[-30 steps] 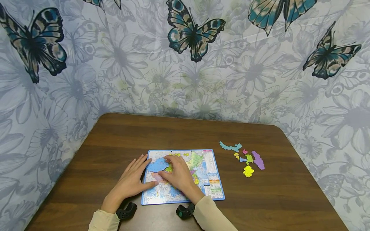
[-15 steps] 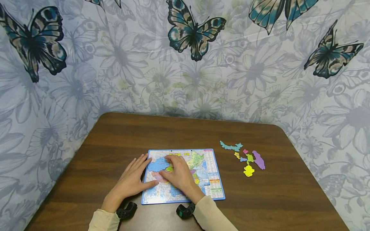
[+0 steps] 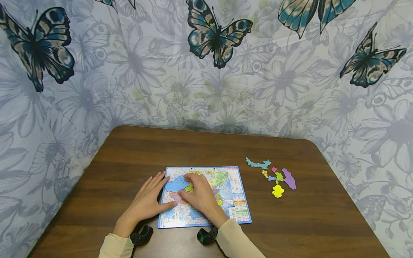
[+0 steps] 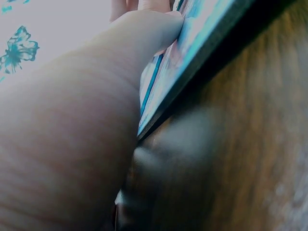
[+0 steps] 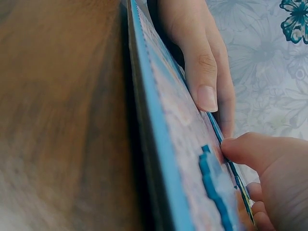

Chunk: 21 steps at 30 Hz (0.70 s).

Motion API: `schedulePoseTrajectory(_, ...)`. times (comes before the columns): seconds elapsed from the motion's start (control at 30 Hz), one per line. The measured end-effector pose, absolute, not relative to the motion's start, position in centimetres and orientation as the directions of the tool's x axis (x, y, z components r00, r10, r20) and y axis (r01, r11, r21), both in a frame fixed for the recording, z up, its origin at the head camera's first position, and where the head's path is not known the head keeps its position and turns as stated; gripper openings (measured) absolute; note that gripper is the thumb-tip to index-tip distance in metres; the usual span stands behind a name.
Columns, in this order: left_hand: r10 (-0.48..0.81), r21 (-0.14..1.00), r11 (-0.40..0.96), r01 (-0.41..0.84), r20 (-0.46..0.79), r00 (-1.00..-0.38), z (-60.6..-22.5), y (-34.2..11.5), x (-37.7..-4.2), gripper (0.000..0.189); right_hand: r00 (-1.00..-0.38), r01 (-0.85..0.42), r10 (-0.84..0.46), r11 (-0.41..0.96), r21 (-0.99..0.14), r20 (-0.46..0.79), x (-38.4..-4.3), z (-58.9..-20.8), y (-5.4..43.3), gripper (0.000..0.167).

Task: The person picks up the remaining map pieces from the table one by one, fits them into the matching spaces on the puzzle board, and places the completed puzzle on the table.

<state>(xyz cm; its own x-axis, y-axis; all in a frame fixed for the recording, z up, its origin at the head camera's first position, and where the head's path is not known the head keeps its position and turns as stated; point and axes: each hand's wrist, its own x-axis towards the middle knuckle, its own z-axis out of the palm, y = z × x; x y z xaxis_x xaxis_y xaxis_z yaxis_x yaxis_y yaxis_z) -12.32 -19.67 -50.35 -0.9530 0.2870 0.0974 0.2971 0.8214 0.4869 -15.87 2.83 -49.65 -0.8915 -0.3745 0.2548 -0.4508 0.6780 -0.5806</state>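
A map puzzle board point(image 3: 237, 209) with a blue border lies in front of me. My left hand point(image 3: 145, 200) rests along its left edge, fingers straight, thumb on the lower left part. My right hand point(image 3: 203, 197) is over the middle, thumb and index finger spread apart with their tips on the map. A large blue piece point(image 3: 175, 184) and a green piece point(image 3: 188, 188) show beside those fingertips. In the right wrist view, the right thumb point(image 5: 245, 149) presses on the map surface near a raised blue-edged piece point(image 5: 214, 185). The right hand's other fingers are partly hidden.
Right of the board lie several loose pieces: a long light blue piece point(image 3: 258, 164), a purple piece point(image 3: 288, 179), a yellow piece point(image 3: 277, 191), a green piece point(image 3: 278, 177) and smaller ones. The wooden table point(image 3: 193, 147) ends at a butterfly-patterned cloth point(image 3: 226, 89).
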Motion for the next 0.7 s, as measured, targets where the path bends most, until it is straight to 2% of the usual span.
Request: schedulePoseTrajectory(0.7,0.291,0.476,0.822,0.311,0.118,-0.949,-50.53,-19.70,-12.33,0.099,-0.867,-0.498,-0.417,0.691,-0.524,0.274,-15.92,-49.84,2.86,0.047)
